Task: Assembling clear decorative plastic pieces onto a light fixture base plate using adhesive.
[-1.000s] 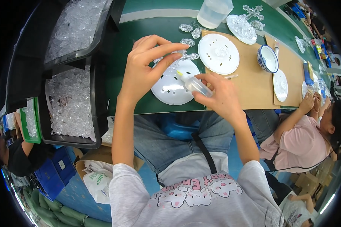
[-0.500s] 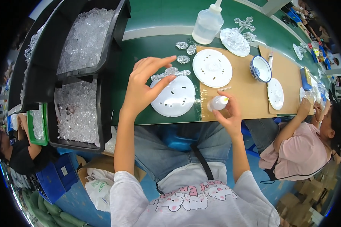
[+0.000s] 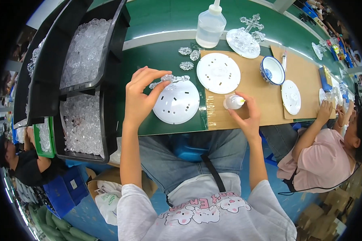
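Clear crystal piece (image 3: 169,78) pinched in left hand (image 3: 142,94) over white disc (image 3: 177,102)

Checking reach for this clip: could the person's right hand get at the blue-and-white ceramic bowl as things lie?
Probably yes. The right hand holds a small white glue bottle on the brown cardboard sheet, and the blue-and-white ceramic bowl sits just beyond it with bare cardboard between. The hand would need to free itself first.
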